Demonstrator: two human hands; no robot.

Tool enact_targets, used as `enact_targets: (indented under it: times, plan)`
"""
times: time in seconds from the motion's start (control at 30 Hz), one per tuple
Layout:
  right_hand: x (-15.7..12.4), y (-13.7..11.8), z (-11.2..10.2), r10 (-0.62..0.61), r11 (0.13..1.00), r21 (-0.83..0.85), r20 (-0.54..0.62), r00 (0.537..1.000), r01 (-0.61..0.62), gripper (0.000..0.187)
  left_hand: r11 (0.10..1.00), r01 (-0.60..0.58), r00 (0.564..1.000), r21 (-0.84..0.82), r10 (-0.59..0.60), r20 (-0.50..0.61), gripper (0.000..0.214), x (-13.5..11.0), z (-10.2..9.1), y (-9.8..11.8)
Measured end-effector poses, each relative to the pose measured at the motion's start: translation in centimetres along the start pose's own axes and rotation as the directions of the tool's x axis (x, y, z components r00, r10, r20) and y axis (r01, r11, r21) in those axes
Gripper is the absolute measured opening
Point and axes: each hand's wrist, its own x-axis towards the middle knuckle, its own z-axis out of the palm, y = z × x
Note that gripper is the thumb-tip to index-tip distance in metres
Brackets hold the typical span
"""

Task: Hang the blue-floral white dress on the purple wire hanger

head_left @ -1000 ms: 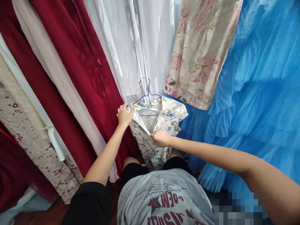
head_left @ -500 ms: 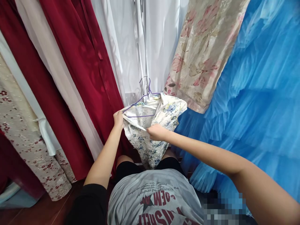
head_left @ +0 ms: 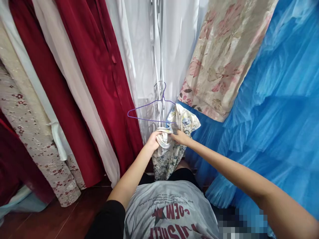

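The left hand point(head_left: 153, 140) and right hand point(head_left: 181, 136) squeeze their fingers on the flowery dress point(head_left: 166, 159), holding it up under the half-bare purple hanger point(head_left: 144, 119).

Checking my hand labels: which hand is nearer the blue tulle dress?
Right. The right hand grips the floral garment beside the blue tulle dress; the left hand holds its far side, nearer the red fabric.

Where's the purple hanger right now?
In the head view the hanger hangs mid-picture before the white cloth, just above the left hand and right hand, red cloth to its left, the floral dress at its right end.
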Motion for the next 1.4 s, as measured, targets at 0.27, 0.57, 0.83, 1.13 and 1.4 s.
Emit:
enact_targets:
  times: [0.27, 0.57, 0.83, 1.13, 1.4]
  plan:
    - [-4.0, 3.8, -0.6, -0.011, 0.987, 0.154, 0.313, 0.95, -0.039, 0.035, 0.968, 0.095, 0.973, 0.231, -0.14, 0.185, 0.026, -3.7, 3.6, -0.2]
    - [-6.6, -1.0, 0.8, -0.346, 0.807, 0.591, 0.446, 0.826, 0.019, 0.058, 0.608, -0.482, 0.839, 0.631, 0.114, 0.532, 0.039, -6.3, 6.4, 1.3]
    - [-9.2, -4.5, -0.7, -0.476, 0.617, 0.77, 0.527, 0.704, -0.159, 0.043, 0.664, -0.242, 0.792, 0.707, -0.286, 0.539, 0.074, -6.1, 0.9, 1.7]
    - [-3.3, 0.0, -9.0, -0.315, 0.948, -0.083, -0.102, 0.944, 0.307, 0.017, -0.06, -0.404, 0.912, 0.913, -0.096, 0.398, 0.052, -5.7, -9.5, 7.1]
    - [5.0, 0.5, -8.6, -0.301, 0.952, -0.158, -0.347, 0.889, 0.26, 0.051, -0.365, -0.302, 0.873, 0.881, 0.265, 0.409, 0.038, -0.6, -10.2, 16.4]
